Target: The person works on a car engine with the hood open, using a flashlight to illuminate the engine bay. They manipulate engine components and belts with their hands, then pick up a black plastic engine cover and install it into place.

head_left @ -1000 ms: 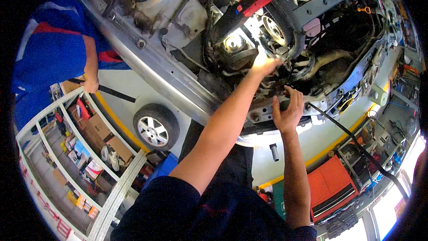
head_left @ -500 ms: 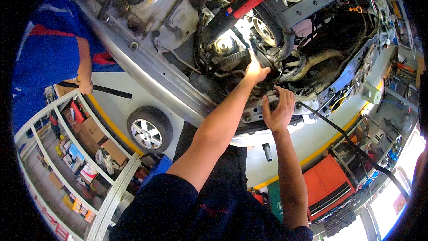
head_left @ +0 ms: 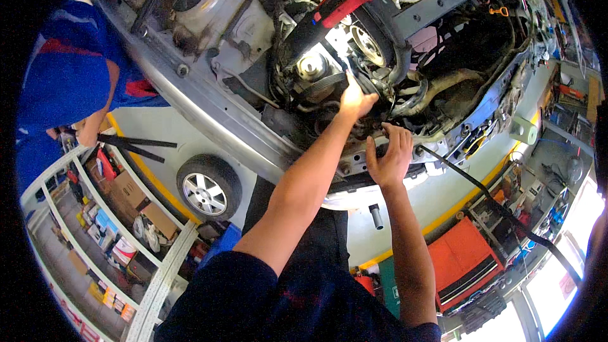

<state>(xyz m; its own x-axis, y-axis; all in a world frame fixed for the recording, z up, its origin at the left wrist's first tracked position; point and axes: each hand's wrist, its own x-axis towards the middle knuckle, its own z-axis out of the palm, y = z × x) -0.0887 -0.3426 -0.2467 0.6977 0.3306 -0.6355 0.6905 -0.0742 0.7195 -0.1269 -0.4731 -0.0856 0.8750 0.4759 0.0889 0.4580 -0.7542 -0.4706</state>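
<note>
My left hand (head_left: 356,100) reaches deep into the engine bay of a car. Its thumb stands apart from the forefinger beside a dark ribbed belt (head_left: 324,85) and a round metal pulley (head_left: 311,66); the other fingers are hidden, so its grip is unclear. Farther in is a second, larger pulley (head_left: 368,46). At the car's front crossmember (head_left: 361,157), my right hand (head_left: 391,155) rests with fingers stretched and thumb apart, nothing visible in it. A red work light (head_left: 345,1) sits above the pulleys, with bright light falling on them.
A co-worker in blue (head_left: 79,79) at the left holds dark strips (head_left: 142,144). A wheel (head_left: 208,187) lies on the floor near the fender (head_left: 209,123). Shelving (head_left: 155,278) stands lower left, a red tool cabinet (head_left: 465,263) lower right. A black rod (head_left: 472,183) slants from the car's front.
The view has shifted slightly; my hands keep nearly the same places on the car. The co-worker's hand has moved left and down, and two dark strips now show instead of one.
</note>
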